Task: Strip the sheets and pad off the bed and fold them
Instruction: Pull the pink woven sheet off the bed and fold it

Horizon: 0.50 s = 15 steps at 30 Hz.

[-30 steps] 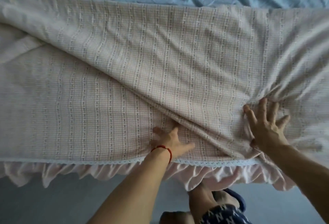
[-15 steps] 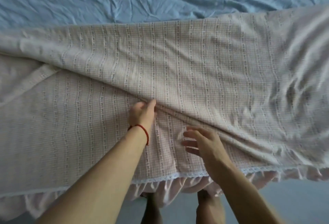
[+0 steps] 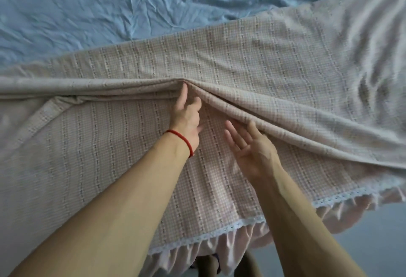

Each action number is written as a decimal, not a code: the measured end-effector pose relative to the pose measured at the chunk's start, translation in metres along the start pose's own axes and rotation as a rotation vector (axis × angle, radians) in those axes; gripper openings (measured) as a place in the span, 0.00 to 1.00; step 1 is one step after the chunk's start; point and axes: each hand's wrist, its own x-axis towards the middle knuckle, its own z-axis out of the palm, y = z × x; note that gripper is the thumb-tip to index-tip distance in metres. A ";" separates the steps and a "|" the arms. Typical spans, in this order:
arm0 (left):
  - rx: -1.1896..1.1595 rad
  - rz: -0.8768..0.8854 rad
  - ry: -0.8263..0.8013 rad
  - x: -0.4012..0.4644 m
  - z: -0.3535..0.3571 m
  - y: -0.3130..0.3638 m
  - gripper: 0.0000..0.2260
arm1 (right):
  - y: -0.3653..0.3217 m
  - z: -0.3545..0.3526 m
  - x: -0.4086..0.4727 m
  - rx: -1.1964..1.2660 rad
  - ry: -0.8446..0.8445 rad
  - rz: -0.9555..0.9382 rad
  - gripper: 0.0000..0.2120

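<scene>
A pink checked sheet with a lace and ruffle hem lies folded over itself across the bed. Its folded edge runs as a ridge from the left to the lower right. My left hand, with a red string on the wrist, reaches under that ridge with straight fingers and lifts it a little. My right hand lies beside it with fingers spread, its fingertips at the edge of the fold. Neither hand grips the cloth.
A wrinkled blue sheet covers the far part of the bed. The ruffle hangs over the near bed edge above a grey floor. My feet show below the hem.
Both hands have moved away from the hem and up to the fold line. The left hand has pushed under the folded edge, and the fold has shifted farther from me.
</scene>
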 end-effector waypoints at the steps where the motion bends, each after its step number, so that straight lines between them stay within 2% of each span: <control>1: 0.009 0.003 -0.028 0.004 0.004 0.003 0.22 | -0.001 0.004 0.004 0.018 0.004 -0.012 0.19; 5: -0.044 -0.031 -0.137 0.014 0.017 0.013 0.17 | -0.004 0.018 0.017 0.004 0.118 -0.042 0.19; 8: -0.128 -0.036 -0.127 0.016 0.022 0.014 0.15 | -0.006 0.020 0.021 -0.067 0.183 -0.063 0.17; 10: -0.190 -0.004 -0.021 0.015 0.024 0.012 0.11 | -0.009 0.020 0.019 -0.086 0.203 -0.080 0.16; 11: -0.235 0.004 0.063 0.018 0.022 0.008 0.13 | -0.010 0.020 0.017 -0.096 0.200 -0.082 0.15; 13: -0.331 -0.022 0.207 0.024 0.014 0.001 0.20 | -0.011 0.020 0.009 -0.122 0.167 -0.079 0.11; 15: -0.347 -0.089 0.254 0.020 0.009 -0.004 0.27 | -0.011 0.019 -0.003 -0.137 0.123 -0.045 0.08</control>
